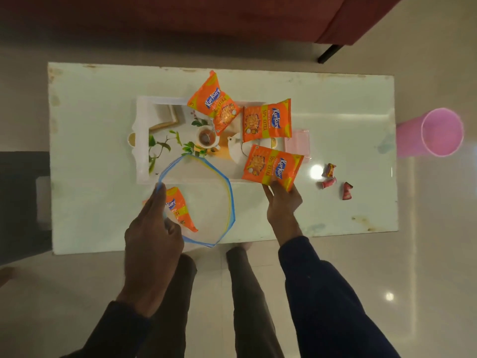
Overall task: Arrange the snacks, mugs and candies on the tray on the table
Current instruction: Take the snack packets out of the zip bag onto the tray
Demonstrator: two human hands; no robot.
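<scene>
Right hand [282, 202] fingers are pinching an orange Kurkure packet [272, 166] over the tray's [143, 140] near-right corner. Left hand [152, 228] fingers are gripping the open zip bag's [206, 202] rim; one packet is lying inside.

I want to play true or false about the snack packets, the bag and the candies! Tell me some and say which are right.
1. The right hand holds an orange snack packet. True.
2. The clear zip bag is empty. False: one orange packet is still inside it.
3. The left hand grips the rim of the zip bag. True.
4. The three red candies lie on the tray. False: they lie on the table, to the right of the tray.
5. The pink cup stands in the middle of the tray. False: it is off past the table's right end.
</scene>
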